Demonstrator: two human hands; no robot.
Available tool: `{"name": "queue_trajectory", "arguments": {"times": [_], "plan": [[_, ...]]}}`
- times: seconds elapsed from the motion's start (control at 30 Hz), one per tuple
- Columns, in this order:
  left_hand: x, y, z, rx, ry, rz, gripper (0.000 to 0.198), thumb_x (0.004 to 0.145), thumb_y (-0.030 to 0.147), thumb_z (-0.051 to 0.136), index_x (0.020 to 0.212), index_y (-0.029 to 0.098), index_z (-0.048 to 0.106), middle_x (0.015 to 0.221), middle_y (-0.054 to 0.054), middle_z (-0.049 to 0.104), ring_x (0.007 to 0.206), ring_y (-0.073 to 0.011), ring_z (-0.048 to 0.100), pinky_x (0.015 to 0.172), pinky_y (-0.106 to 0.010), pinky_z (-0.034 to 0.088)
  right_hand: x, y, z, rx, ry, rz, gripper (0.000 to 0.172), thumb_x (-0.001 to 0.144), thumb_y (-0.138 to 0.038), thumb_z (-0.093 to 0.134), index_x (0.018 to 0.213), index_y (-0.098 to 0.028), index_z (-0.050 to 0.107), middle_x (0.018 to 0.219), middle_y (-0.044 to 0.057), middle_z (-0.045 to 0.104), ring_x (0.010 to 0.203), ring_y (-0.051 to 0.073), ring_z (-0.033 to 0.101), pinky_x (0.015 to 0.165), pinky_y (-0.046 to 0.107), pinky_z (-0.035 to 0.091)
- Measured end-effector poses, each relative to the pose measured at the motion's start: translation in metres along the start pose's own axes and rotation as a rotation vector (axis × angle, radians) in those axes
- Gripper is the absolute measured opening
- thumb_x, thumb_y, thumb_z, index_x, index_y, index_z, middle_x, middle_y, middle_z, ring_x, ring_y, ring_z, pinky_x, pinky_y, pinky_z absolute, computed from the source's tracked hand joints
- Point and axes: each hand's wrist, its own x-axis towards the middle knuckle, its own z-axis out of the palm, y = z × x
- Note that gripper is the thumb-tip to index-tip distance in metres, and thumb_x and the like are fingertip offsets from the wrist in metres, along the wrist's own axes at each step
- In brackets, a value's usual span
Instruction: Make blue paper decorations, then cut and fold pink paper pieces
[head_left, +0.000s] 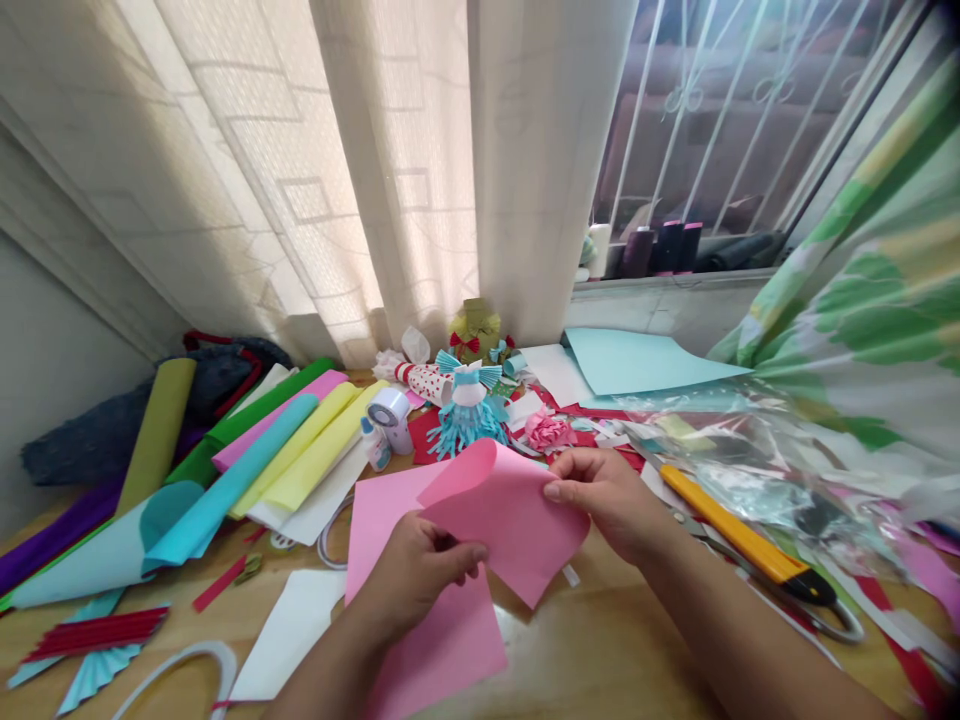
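A curled pink paper sheet [517, 520] is held up over the table, its upper left part bent over. My right hand [607, 500] pinches its right upper edge between thumb and fingers. At its lower left edge, my left hand [424, 565] has its thumb and fingers closed on the paper. Beneath lies a larger flat pink sheet [457, 640], partly covered by my left hand and the held sheet. Just behind stands a blue fringed paper figure [469, 405], with a pink crumpled paper flower [551, 430] to its right.
Colored paper rolls [262, 450] lie at the left, near a glue bottle [375, 445] and a lilac device [394, 420]. A yellow cutter [739, 530] and scissors [832, 622] lie at the right beside clear plastic [727, 460]. White paper [289, 635] is at the front left.
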Motion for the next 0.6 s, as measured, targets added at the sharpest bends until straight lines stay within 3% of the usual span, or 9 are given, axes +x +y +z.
{"name": "queue_trajectory", "arguments": {"times": [0.3,0.43,0.53,0.6], "plan": [[-0.0005,0.0012,-0.0030,0.111,0.016,0.109,0.018,0.073,0.026,0.064,0.061,0.013,0.064,0.055,0.000,0.058,0.052,-0.0111,0.051,0.051,-0.022,0.040,-0.0028,-0.0053,-0.0033,-0.008,-0.015,0.012,0.023,0.051,-0.027,0.082,0.055,-0.014,0.062,0.052,-0.002,0.060,0.048,0.009,0.051,0.046,0.020,0.036],[-0.0003,0.0021,-0.0024,0.045,0.039,0.108,0.016,0.071,0.027,0.067,0.063,0.014,0.064,0.054,0.000,0.058,0.053,-0.0113,0.050,0.051,-0.022,0.040,-0.0009,-0.0030,-0.0015,-0.026,-0.005,0.010,0.022,0.053,-0.028,0.080,0.056,-0.014,0.062,0.052,-0.002,0.060,0.048,0.010,0.051,0.047,0.021,0.036],[0.0021,-0.0002,-0.0027,-0.052,0.069,0.123,0.015,0.071,0.028,0.068,0.075,0.014,0.067,0.071,-0.004,0.066,0.066,-0.0160,0.058,0.063,-0.026,0.046,0.0015,-0.0016,0.0002,-0.065,0.009,0.010,0.022,0.054,-0.030,0.077,0.056,-0.014,0.061,0.053,-0.001,0.059,0.049,0.010,0.051,0.047,0.022,0.037],[0.0038,-0.0026,-0.0057,-0.089,0.161,0.207,0.028,0.071,0.032,0.068,0.094,0.015,0.065,0.091,-0.008,0.067,0.082,-0.0209,0.061,0.073,-0.032,0.049,0.0019,-0.0033,0.0011,-0.113,0.021,0.011,0.021,0.055,-0.030,0.075,0.056,-0.015,0.061,0.052,-0.002,0.059,0.048,0.011,0.050,0.047,0.022,0.037]]}}
